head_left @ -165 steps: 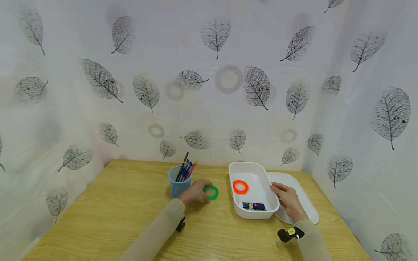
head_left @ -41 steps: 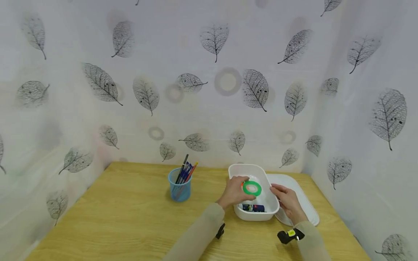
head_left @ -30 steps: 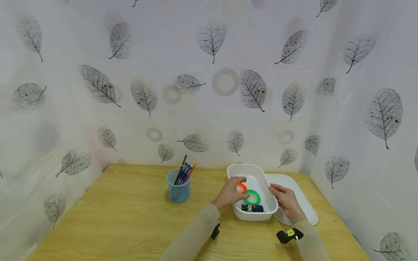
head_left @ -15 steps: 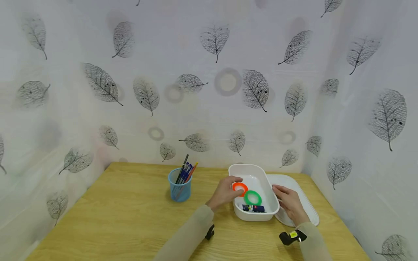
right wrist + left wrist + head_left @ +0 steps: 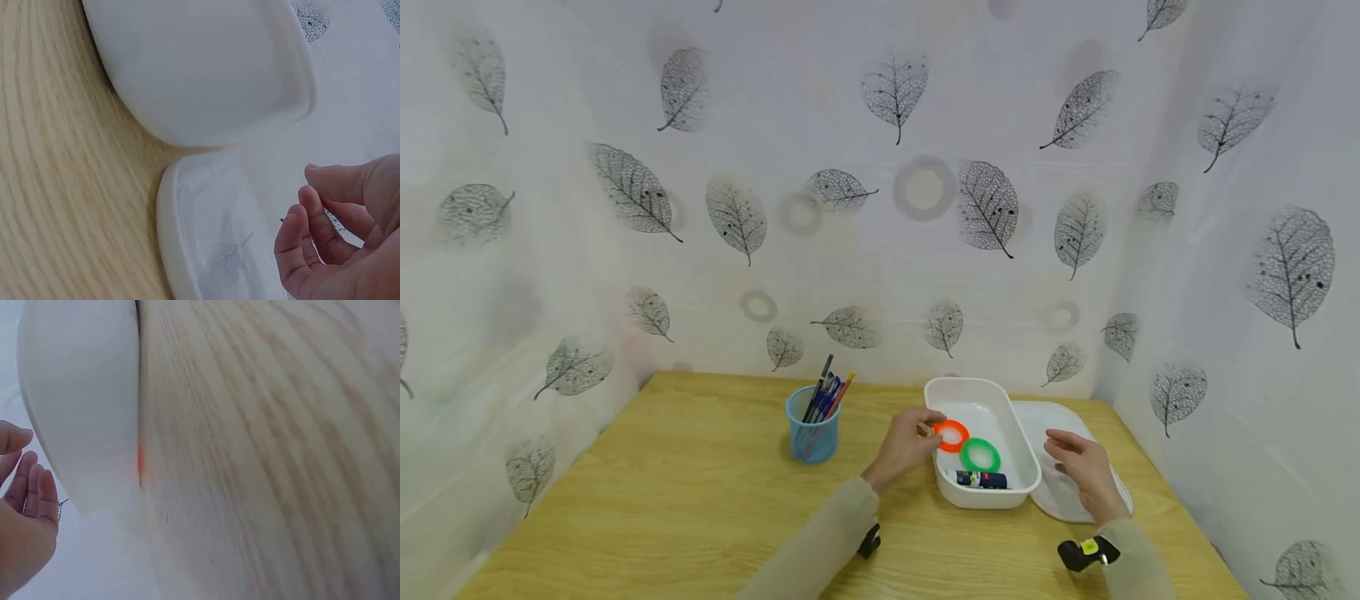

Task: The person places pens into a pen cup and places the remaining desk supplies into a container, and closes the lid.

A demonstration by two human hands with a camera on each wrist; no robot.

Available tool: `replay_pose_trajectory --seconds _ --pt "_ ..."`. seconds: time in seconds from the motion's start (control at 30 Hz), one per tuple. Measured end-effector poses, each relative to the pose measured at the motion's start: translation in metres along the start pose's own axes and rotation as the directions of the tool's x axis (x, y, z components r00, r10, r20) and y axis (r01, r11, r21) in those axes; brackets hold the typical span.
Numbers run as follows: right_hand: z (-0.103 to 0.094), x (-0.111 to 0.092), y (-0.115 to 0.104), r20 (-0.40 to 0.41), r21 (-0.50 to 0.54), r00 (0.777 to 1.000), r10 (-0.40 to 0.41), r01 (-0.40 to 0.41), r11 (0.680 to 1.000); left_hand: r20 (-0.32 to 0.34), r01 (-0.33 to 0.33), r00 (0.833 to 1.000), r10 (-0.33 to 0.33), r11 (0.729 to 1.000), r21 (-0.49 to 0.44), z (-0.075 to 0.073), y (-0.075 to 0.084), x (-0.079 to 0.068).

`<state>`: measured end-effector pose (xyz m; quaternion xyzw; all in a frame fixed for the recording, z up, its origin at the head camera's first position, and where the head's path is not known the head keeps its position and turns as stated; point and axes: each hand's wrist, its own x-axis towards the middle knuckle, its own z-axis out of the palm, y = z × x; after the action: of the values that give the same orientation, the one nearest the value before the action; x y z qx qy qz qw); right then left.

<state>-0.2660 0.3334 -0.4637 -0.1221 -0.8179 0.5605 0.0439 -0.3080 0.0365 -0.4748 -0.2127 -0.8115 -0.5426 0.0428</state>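
My left hand (image 5: 902,446) is at the left rim of a white plastic box (image 5: 988,497), fingers loosely bent and holding nothing. In the left wrist view the hand (image 5: 28,519) appears beside the box wall (image 5: 81,400); whether it touches the rim I cannot tell. Inside the box lie an orange tape roll (image 5: 964,437), a green tape roll (image 5: 995,457) and a dark blue tube (image 5: 988,480), probably a glue stick. Over the white lid (image 5: 1060,417), apart from the box, hovers my right hand (image 5: 1086,475); the right wrist view shows its fingers (image 5: 290,240) relaxed around nothing.
Left of the box stands a blue cup (image 5: 814,437) with several pens and pencils (image 5: 826,396). The lid lies on the wooden table (image 5: 700,483) against the box's right side. A leaf-patterned curtain (image 5: 880,275) hangs behind and on both sides.
The green tape roll went from the table into the box and was let go. My left hand then drew back to the left rim. My right hand let go of the box and moved right.
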Motion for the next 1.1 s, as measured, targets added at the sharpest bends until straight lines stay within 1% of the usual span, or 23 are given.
replay_pose_trajectory --seconds 0.17,0.27,0.37,0.47,0.67,0.8,0.9,1.0,1.1 --pt "-0.015 -0.003 0.008 -0.068 -0.095 0.997 -0.032 0.025 0.995 -0.006 0.004 1.0 -0.005 0.999 -0.032 -0.004 -0.001 -0.004" --pt "-0.026 -0.004 0.014 -0.119 -0.131 0.993 -0.019 0.003 0.991 -0.011 0.011 1.0 -0.012 0.998 -0.063 -0.007 0.001 -0.008" --pt "-0.037 -0.003 0.021 -0.14 -0.15 0.99 -0.01 -0.011 0.989 -0.015 0.041 0.999 -0.042 0.996 -0.076 -0.009 0.003 -0.011" --pt "-0.046 -0.002 0.027 -0.136 -0.185 0.991 -0.008 -0.018 0.983 -0.013 0.074 0.997 -0.075 0.994 -0.075 -0.011 0.004 -0.013" --pt "-0.06 -0.002 0.035 -0.117 -0.2 0.993 0.032 -0.055 0.978 0.001 0.147 0.989 -0.147 0.986 -0.08 -0.011 0.006 -0.014" --pt "-0.065 -0.005 0.035 -0.104 -0.192 0.992 0.073 -0.093 0.977 -0.005 0.166 0.986 -0.167 0.983 -0.082 -0.011 0.005 -0.015" --pt "-0.067 -0.007 0.034 -0.118 -0.172 0.988 0.098 -0.118 0.978 -0.008 0.182 0.983 -0.184 0.98 -0.079 -0.012 0.004 -0.015" --pt "-0.07 -0.009 0.036 -0.138 -0.183 0.986 0.098 -0.123 0.975 -0.006 0.201 0.979 -0.202 0.976 -0.086 -0.011 0.002 -0.015" --pt "-0.074 -0.011 0.04 -0.154 -0.188 0.984 0.086 -0.114 0.976 0.004 0.209 0.978 -0.21 0.971 -0.116 -0.01 0.002 -0.014"
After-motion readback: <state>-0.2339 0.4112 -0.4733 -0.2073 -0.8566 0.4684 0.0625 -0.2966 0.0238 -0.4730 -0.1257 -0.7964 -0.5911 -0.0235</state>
